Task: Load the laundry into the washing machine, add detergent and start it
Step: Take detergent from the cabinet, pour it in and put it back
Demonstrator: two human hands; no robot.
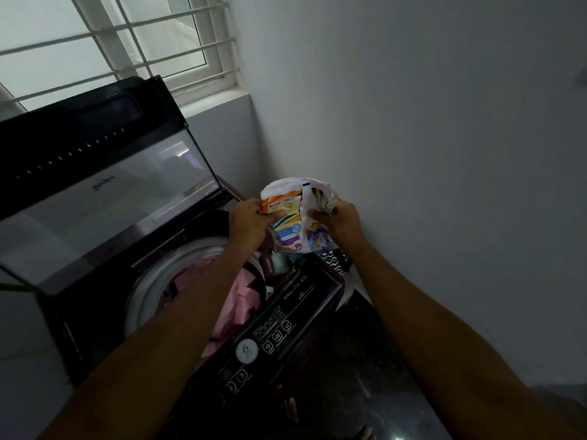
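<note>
— What are the hands doing?

— Both grip one detergent packet (297, 214), held above the machine's right rear corner. The left hand (249, 222) pinches its left edge, thumb on the printed face. The right hand (338, 219) curls round the right edge.

— And the machine?

— The washing machine (286, 325) has its lid (104, 198) raised. Pink laundry (239, 300) lies in the drum.

— Anything unclear?

— The left forearm covers much of the drum. Packet lettering is unreadable. I cannot tell whether the packet is torn open. Panel labels are too dim.
</note>
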